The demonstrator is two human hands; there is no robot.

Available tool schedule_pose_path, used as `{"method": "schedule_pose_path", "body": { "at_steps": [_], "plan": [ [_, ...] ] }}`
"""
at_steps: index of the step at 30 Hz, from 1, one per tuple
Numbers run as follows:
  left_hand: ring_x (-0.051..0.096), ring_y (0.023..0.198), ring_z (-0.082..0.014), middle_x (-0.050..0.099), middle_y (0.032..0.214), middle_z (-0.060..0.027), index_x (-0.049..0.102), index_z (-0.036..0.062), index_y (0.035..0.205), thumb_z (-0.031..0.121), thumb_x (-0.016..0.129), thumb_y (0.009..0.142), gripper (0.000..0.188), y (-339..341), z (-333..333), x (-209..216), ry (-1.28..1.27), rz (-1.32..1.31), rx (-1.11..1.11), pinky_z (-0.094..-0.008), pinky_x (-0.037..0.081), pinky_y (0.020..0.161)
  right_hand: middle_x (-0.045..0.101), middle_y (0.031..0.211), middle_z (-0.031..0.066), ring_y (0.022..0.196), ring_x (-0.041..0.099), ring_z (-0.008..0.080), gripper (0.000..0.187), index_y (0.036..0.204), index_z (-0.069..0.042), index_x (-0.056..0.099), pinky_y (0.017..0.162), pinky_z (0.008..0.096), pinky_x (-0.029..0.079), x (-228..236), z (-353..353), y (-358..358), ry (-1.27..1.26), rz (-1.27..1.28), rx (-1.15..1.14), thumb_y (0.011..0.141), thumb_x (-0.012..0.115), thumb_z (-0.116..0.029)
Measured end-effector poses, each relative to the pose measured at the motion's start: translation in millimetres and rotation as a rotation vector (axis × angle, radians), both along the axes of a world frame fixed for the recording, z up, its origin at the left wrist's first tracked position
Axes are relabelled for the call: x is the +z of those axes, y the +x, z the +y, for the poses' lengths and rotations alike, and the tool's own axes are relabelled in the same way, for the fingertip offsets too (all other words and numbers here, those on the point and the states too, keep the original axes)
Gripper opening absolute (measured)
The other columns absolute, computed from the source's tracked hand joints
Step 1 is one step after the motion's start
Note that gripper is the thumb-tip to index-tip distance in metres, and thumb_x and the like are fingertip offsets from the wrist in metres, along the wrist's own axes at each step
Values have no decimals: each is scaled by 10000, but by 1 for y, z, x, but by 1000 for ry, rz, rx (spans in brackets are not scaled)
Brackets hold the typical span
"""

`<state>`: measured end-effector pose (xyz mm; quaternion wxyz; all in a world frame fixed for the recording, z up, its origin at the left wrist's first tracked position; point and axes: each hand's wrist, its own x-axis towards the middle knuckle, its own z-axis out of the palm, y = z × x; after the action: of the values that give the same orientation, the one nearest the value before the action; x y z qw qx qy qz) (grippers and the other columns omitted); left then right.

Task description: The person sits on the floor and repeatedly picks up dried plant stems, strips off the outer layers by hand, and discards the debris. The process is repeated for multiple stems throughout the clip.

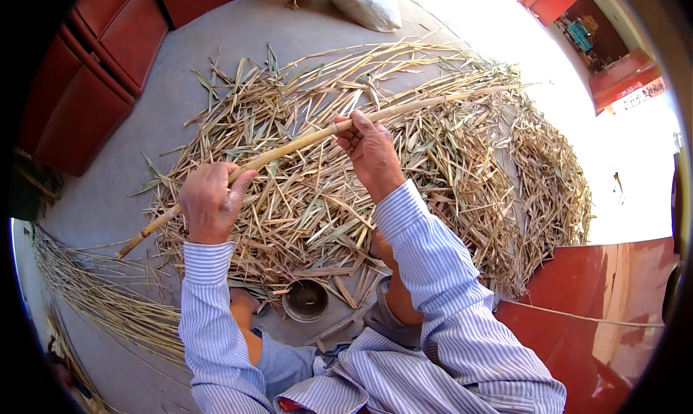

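A long pale cane stalk [296, 146] runs slantwise from lower left to upper right above a heap of dry leaves and husks [447, 161]. My left hand [209, 201] is closed around the stalk near its lower end. Farther up the stalk, my right hand [369, 148] grips it with the fingers curled over the top. Both forearms wear blue-and-white striped sleeves.
A small round tin [305, 299] stands on the grey floor between my knees. A bundle of thin stalks [94, 298] lies at the left. Red doors [86, 75] stand at upper left, a red panel [599, 306] at lower right, a white sack [364, 2] at top.
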<state>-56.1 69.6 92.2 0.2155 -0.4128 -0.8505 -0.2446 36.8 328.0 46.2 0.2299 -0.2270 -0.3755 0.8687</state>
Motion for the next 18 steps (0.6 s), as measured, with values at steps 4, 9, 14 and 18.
{"method": "schedule_pose_path", "body": {
  "at_steps": [4, 9, 14, 18],
  "plan": [
    [586, 659, -259, 606, 696, -57, 635, 66, 814, 266, 797, 727, 272, 13, 9, -9, 39, 169, -44, -384, 437, 584, 682, 820, 38, 688, 625, 96, 192, 919, -46, 629, 624, 221, 549, -4, 7, 2, 44, -70, -61, 968, 594, -227],
    [601, 690, -254, 633, 748, -57, 618, 80, 825, 217, 826, 683, 286, 2, -3, -6, 125, 216, -36, -388, 440, 626, 688, 826, 54, 723, 649, 92, 255, 928, -33, 636, 636, 201, 552, 18, 10, 4, 85, -71, 58, 965, 600, -283],
    [602, 735, -255, 648, 823, -68, 595, 78, 854, 267, 801, 726, 308, -6, -22, 3, 44, 162, 50, -391, 414, 675, 688, 848, 70, 750, 668, 112, 326, 997, -17, 632, 634, 208, 543, 16, 23, 11, 247, -258, 203, 969, 586, -338],
    [596, 753, -253, 636, 795, -69, 616, 69, 880, 429, 636, 872, 360, 4, -1, 15, -35, 178, 24, -390, 403, 677, 699, 894, 80, 766, 682, 123, 264, 1019, -32, 628, 653, 211, 572, 15, 8, 6, 94, -157, 240, 986, 563, -287]
  ]
}}
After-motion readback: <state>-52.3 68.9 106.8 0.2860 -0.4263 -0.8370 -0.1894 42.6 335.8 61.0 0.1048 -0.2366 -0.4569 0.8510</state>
